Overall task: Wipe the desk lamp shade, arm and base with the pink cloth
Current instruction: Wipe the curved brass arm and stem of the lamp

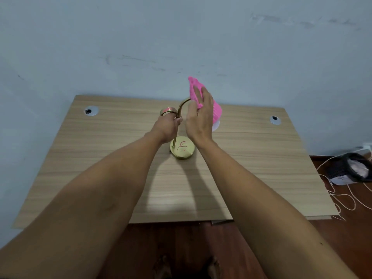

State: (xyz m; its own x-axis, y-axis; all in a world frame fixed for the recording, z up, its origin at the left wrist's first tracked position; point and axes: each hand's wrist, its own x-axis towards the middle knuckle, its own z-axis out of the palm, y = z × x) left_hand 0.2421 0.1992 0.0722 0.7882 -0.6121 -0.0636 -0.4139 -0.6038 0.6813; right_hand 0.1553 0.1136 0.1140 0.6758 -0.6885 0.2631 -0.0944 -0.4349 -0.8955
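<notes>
A brass desk lamp stands mid-desk. Its round base (182, 149) bears red scribbles, and a thin arm (182, 104) curves up and to the right. My left hand (167, 127) is closed around the arm's upright part. My right hand (200, 115) presses the pink cloth (217, 112) flat against the lamp's shade. The cloth drapes over the shade, with one corner sticking up above my fingers. Only a white edge of the shade (215, 126) shows below the cloth; the rest is hidden.
The wooden desk (100, 158) stands against a pale blue wall, with cable grommets at back left (91, 111) and back right (274, 119). A pink-and-brass ring (168, 110) lies behind my left hand. On the floor to the right are a black basket (356, 168) and loose cords (342, 198).
</notes>
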